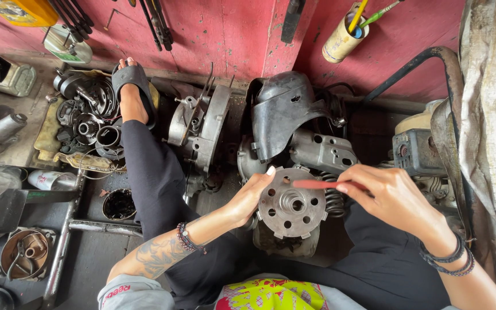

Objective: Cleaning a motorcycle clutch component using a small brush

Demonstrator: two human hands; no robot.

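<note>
Greasy metal parts, gears and housings (87,123) lie heaped at far left beside a sandalled foot (132,86). Next, a bare aluminium engine cover (199,129) leans against the red wall (225,28). At centre, the left hand (248,198) curls around the rim of a round, dull grey perforated steel disc (291,204), thumb pressed on its edge. The disc sits upright on a partly stripped engine block (317,149), coil spring (333,198) exposed, so work seems midway. The right hand (388,195) pinches a thin red tool (317,184), tip touching the disc's face.
</note>
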